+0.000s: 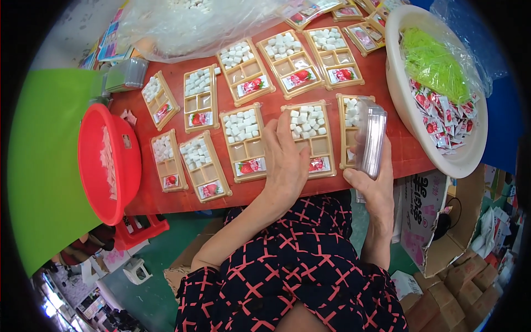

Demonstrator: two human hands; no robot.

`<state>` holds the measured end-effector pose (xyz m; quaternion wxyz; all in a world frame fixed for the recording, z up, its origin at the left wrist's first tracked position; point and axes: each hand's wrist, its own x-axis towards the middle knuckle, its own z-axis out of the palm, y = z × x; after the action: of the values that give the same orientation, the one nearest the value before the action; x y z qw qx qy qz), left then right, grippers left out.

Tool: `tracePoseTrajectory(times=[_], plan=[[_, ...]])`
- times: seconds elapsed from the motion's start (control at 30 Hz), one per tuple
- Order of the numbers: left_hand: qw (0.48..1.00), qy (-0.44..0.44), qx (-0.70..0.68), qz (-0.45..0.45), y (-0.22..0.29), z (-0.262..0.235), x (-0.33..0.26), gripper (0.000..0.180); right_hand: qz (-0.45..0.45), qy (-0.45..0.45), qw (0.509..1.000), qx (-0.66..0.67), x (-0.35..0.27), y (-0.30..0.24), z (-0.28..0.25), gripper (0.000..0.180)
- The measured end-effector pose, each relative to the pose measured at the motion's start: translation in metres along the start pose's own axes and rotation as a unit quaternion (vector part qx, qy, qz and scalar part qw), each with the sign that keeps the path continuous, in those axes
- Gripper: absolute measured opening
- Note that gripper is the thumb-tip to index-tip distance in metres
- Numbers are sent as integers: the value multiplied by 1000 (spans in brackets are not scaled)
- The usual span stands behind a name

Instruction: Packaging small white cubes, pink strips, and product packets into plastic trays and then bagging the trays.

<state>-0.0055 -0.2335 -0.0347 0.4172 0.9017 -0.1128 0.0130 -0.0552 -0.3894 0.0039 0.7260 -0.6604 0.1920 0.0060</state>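
Observation:
My right hand (376, 185) grips a stack of clear plastic lids (371, 138) on edge, thumb on the near side, at the table's right front. Behind the stack, a beige compartment tray (347, 157) is partly hidden. My left hand (286, 160) has its fingers stretched out over the left edge of another front-row tray (320, 145), with nothing visible in it. That tray holds white cubes (307, 120) and a red strawberry-printed sachet (318, 164). Left of my hand lies a similarly filled tray (239, 150). Whether my left fingertips touch the tray is hard to tell.
Several filled trays (289, 67) stand in two rows on the red table (204, 146). A red basin (88, 160) is at the left edge, a white basin (396, 110) of sachets at the right. A clear plastic bag (166, 33) and stacked plastic cases (126, 76) lie behind.

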Motion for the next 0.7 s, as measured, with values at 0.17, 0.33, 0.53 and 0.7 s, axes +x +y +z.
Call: tracePoseTrajectory(times=[0.17,0.33,0.53,0.7], plan=[[934,-17,282,218,-13,7,15,52,6,26,1000,1,5,-4,4,81],[942,-59,266,199,-16,14,27,52,-20,23,1000,3,9,-8,0,88],[924,14,270,272,-36,22,22,48,-40,-16,998,-45,3,2,-9,98],[920,-98,316,211,-33,-3,3,51,-86,-32,995,-36,0,5,-3,91]])
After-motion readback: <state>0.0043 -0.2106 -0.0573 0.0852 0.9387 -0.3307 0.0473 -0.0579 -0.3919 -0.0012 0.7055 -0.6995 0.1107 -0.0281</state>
